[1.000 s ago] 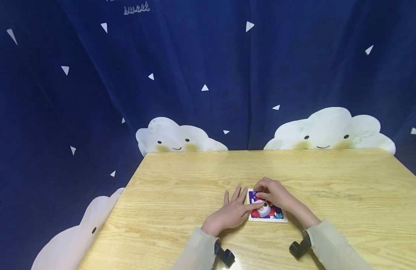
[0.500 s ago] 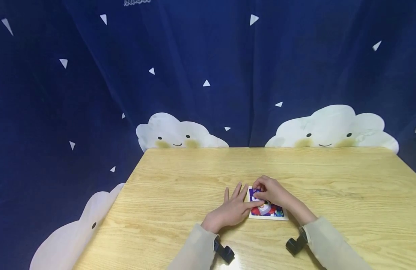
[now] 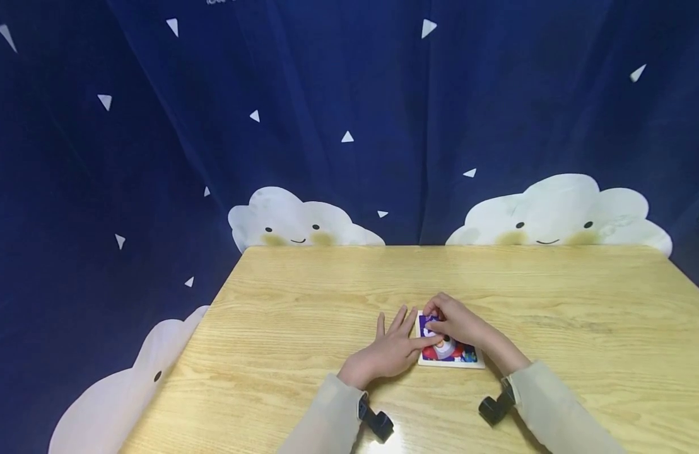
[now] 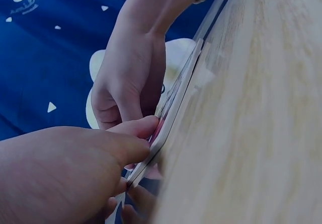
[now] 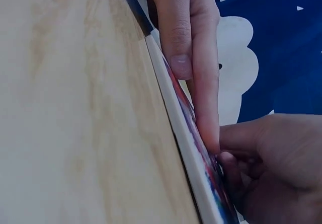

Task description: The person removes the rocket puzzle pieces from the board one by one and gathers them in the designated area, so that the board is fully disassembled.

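Observation:
A flat square board (image 3: pixel 448 364) with a white edge and a colourful cartoon picture lies on the table. My left hand (image 3: pixel 383 357) spreads beside its left edge, index finger straight across the picture and three fingers fanned out on the wood. In the right wrist view that index finger (image 5: pixel 207 93) touches the picture, with the thumb (image 5: pixel 177 43) alongside near the rim. My right hand (image 3: pixel 460 321) bends over the board's upper part, curled fingers and thumb brought down at the picture. I cannot tell whether it pinches something there; its fingertips are partly hidden.
The wooden table (image 3: pixel 304 284) reaches back to a dark blue curtain (image 3: pixel 327 75) with white triangles and smiling clouds. Black wrist-worn devices (image 3: pixel 378 424) sit at both light sleeves (image 3: pixel 329 413).
The whole view has shifted slightly, so table and hands appear a little higher. The right hand has moved slightly left at the board's top; the left hand stays in place on it.

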A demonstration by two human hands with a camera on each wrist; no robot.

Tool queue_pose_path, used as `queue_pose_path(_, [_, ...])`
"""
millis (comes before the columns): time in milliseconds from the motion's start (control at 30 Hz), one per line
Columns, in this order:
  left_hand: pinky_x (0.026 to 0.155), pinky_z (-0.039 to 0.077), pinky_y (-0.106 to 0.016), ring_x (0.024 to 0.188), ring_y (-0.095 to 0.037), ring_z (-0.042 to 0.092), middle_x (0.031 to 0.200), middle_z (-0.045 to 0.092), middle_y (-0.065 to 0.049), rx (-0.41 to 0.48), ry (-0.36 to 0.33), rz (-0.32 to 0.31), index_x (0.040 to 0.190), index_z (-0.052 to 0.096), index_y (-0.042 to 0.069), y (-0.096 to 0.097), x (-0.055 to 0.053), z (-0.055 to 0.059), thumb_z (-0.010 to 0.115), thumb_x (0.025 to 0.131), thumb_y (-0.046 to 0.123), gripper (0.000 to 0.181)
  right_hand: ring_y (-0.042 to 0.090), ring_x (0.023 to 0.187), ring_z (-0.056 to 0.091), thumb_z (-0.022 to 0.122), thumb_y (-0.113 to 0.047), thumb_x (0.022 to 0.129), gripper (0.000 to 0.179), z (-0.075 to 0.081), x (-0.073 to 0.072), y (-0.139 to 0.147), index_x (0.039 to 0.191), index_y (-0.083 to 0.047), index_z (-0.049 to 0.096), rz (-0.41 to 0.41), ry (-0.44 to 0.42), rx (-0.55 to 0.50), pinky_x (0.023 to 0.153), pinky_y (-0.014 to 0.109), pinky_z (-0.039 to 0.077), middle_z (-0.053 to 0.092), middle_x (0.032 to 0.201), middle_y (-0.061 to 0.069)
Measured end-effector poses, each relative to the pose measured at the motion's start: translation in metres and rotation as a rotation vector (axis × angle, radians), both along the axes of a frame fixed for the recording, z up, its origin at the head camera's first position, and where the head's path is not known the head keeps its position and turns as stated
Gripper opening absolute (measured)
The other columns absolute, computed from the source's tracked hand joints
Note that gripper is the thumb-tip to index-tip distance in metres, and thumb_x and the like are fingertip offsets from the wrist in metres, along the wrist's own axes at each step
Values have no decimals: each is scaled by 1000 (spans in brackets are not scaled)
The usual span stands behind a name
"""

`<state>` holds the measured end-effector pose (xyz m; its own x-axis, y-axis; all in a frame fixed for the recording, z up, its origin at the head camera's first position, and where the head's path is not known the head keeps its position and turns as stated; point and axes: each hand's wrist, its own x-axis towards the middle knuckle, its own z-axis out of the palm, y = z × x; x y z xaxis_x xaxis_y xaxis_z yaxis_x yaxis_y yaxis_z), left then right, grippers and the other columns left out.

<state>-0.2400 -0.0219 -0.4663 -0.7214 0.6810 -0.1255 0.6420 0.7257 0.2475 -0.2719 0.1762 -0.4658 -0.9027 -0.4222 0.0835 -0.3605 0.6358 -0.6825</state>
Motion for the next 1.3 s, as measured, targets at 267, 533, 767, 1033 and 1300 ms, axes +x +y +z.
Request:
queue_pose_path(267, [116, 9, -71, 154, -35, 3, 166, 6, -12, 16, -8, 0, 147, 36, 48, -2, 1, 0, 37, 105, 25, 48, 14, 85, 48, 64, -3, 91, 9, 0, 2, 0, 100, -4, 60, 38, 44, 21, 74, 21, 42, 50, 96, 8])
queue_pose_path(533, [116, 10, -71, 154, -36, 4, 167, 3, -11, 9, -5, -7, 147, 35, 48, -1, 0, -3, 37, 105, 26, 48, 15, 88, 53, 65, -4, 90, 13, -5, 0, 2, 103, -4, 63, 28, 68, 28, 76, 23, 46, 55, 98, 6])
queue_pose_path(767, [115, 9, -72, 154, -37, 4, 167, -2, -8, 6, 12, -11, 147, 36, 48, -1, -1, -3, 37, 105, 27, 47, 15, 88, 57, 68, -5, 89, 12, -1, -2, 0, 101, -6, 67, 58, 145, 75, 80, 32, 51, 60, 97, 5])
queue_pose_path(1033, [116, 9, -71, 154, -35, 4, 167, 3, -12, 9, 8, -13, 147, 37, 46, 0, -1, -2, 38, 105, 27, 46, 10, 80, 54, 70, -7, 88, 11, -2, -3, 2, 97, -6, 64, 35, 149, 71, 71, 23, 48, 57, 90, 2])
queue_pose_path(1300, [116, 9, -71, 154, -34, 3, 167, 1, -10, 11, 0, -3, 147, 36, 47, -1, -2, -3, 36, 105, 27, 46, 9, 75, 48, 68, -6, 89, 10, -2, -4, 0, 97, -4, 64, 32, 119, 58, 66, 21, 42, 55, 87, 4])
